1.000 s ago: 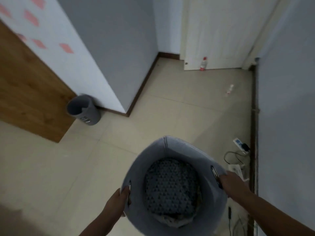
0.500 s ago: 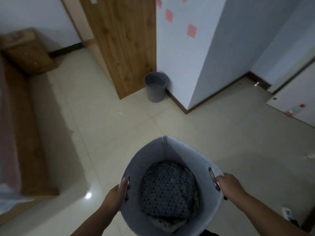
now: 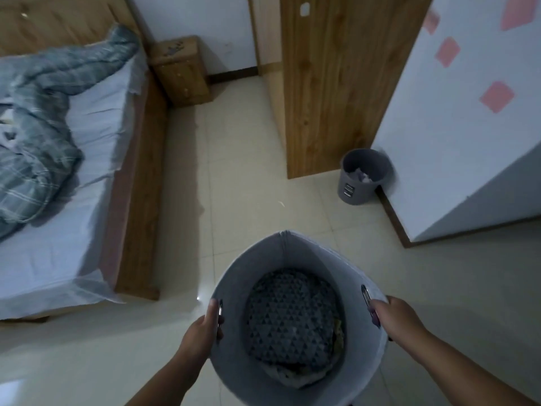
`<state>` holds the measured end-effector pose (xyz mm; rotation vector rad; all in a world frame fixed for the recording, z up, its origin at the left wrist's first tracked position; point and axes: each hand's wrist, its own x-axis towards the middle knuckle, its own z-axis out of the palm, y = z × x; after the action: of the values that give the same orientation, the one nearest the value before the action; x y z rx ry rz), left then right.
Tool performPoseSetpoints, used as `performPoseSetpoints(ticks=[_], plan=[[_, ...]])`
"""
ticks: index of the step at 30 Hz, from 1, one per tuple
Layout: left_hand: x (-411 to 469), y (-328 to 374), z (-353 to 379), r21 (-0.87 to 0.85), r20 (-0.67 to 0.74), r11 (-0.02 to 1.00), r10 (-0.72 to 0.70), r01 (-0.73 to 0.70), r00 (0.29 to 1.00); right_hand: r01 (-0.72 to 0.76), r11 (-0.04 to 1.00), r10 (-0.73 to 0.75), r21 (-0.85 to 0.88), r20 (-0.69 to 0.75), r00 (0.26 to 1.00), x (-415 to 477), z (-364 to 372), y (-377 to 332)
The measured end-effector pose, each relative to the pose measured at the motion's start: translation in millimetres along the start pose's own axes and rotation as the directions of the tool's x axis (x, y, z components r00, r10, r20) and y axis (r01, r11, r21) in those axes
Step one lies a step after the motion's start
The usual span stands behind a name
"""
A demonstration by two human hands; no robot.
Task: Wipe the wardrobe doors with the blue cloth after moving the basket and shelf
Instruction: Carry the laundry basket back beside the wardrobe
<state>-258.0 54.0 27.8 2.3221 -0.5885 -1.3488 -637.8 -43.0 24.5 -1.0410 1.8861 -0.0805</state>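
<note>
A grey felt basket is held at lower centre of the frame, above the tiled floor. Its left rim is gripped by the left hand, fingers curled over the edge by a metal handle slot; the right rim is clasped by the right hand likewise. Triangle-patterned fabric is seen inside. A bed w/ rumpled blanket is at left, a grey bin at centre right, next to a wooden panel.
</note>
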Motion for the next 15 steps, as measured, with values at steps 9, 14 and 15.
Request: performPoseSetpoints(ticks=[9,14,15], plan=[[64,62,-35,-0.166,-0.104,0.985,-0.055,0.037,0.993,0.087,0.996,-0.085,-0.017,0.112,0.990,81,3,-152],[135,103,-65,-0.230,-0.112,0.973,-0.053,0.026,0.992,0.092,0.996,-0.090,-0.010,0.115,0.989,129,22,-237],[152,113,-73,-0.234,-0.116,0.972,-0.046,0.017,0.992,0.092,0.996,-0.090,-0.015,0.105,0.990,138,26,-253]])
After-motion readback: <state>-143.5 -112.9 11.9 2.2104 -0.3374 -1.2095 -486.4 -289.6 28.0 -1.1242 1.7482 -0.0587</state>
